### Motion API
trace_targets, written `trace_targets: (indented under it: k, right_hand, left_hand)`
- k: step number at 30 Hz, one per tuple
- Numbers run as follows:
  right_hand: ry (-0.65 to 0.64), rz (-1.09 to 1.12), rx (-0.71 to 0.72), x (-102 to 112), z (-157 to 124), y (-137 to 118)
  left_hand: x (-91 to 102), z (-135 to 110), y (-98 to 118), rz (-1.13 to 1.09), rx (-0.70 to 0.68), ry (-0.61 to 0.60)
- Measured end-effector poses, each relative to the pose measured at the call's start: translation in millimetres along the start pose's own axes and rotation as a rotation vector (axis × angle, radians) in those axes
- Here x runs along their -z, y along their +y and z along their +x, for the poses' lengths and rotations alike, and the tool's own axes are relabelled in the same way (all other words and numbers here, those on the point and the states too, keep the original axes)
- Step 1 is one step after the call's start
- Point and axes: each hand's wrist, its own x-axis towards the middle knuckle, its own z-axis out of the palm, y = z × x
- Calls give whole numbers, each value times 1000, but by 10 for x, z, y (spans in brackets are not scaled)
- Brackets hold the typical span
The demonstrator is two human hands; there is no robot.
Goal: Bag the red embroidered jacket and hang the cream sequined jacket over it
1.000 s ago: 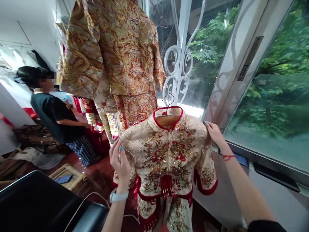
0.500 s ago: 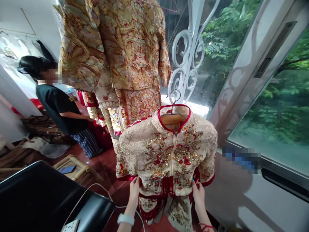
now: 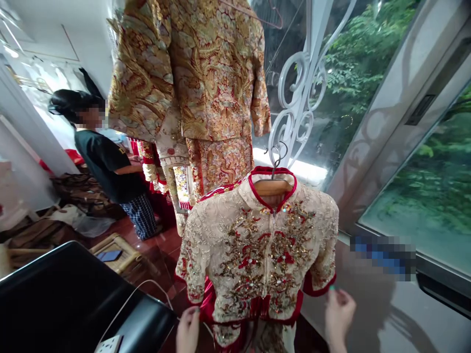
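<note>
A cream jacket (image 3: 257,255) with red trim and gold and red embroidery hangs on a wooden hanger (image 3: 272,186) hooked to a white scrolled iron grille (image 3: 300,103). My left hand (image 3: 188,329) is at the jacket's lower left hem, fingers curled, touching the red edge. My right hand (image 3: 338,314) is at the lower right, just below the right cuff, fingers pinched together near the red trim. Whether either hand grips the cloth is unclear.
A larger gold and red robe (image 3: 191,78) hangs behind and above. Another person in a dark shirt (image 3: 106,162) stands at the left. A black case (image 3: 69,299) with a white cable lies at the lower left. A big window (image 3: 405,162) runs along the right.
My hands moved down from the jacket's shoulders to its hem, then spread apart to the lower corners. The view shifted slightly left and up.
</note>
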Motion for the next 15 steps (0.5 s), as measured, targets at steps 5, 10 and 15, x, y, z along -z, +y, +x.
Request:
trace_targets:
  k: [5, 10, 15]
  right_hand:
    - [-289, 202, 504, -134, 872, -1514]
    - [-487, 417, 474, -688, 1157, -2185]
    - [-481, 446, 426, -657, 1345, -2176]
  left_hand:
    - [349, 459, 1371, -269, -377, 190]
    - [57, 866, 2308, -475, -366, -343]
    - [30, 726, 2442, -512, -517, -43]
